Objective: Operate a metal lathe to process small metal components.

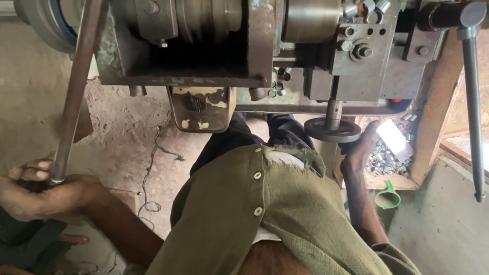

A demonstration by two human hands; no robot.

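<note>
Left hand (pixel 42 194): at about 8 o'clock in the view, grip clamped around the lower end of a long metal lever (pixel 81 59), thumb and fingers wrapped on it.
Lever: a plain, dull grey bar, worn and a little rusty, running nearly straight up toward 11 o'clock, where it passes in front of the machine (pixel 209 27).
Right hand (pixel 361 151): at roughly 3 o'clock from the shirt front, reaching up beside the small round handwheel (pixel 332 130). It looks to be touching the wheel's rim, but I cannot tell whether the fingers are closed on it.
Machine: an old grey-green lathe-like body with stepped pulleys, a steel drum (pixel 312 9) at 12 o'clock, bolts and grime.
Progress: both hands are on the controls, so I judge the machine work to be in hand; no finished piece shows, and I cannot tell how much is left.
Nearby: a second long handle (pixel 474 108) hangs free at 2 o'clock; a green funnel (pixel 388 197) sits below the tray of metal scraps (pixel 385 158).
</note>
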